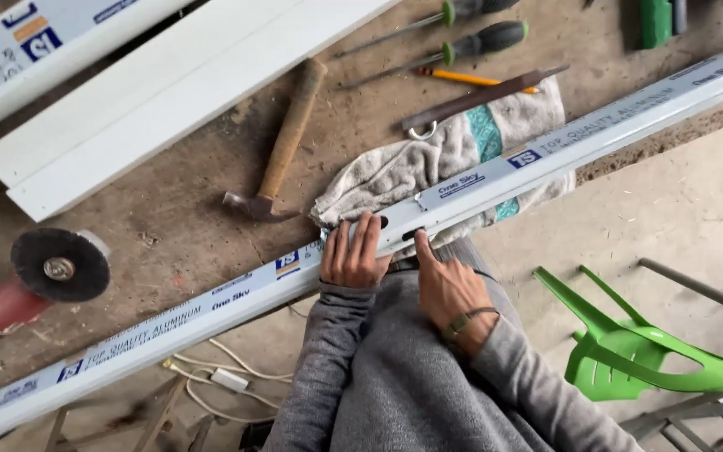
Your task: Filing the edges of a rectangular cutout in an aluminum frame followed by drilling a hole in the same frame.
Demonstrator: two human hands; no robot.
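An angle grinder point(39, 280) lies at the left of the desk point(186, 226). The left hand point(351, 251) presses flat, fingers together, on the long white aluminium profile point(495, 172) along the desk's edge; the right hand point(449, 289) touches it with one extended finger. A green plastic chair point(638, 351) lies overturned on the floor at the right.

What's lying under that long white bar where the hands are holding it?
A crumpled grey towel with a teal stripe lies under the long white bar, on the workbench. The left hand presses the bar beside it; the right hand touches its edge. The towel's part beneath the bar is hidden.
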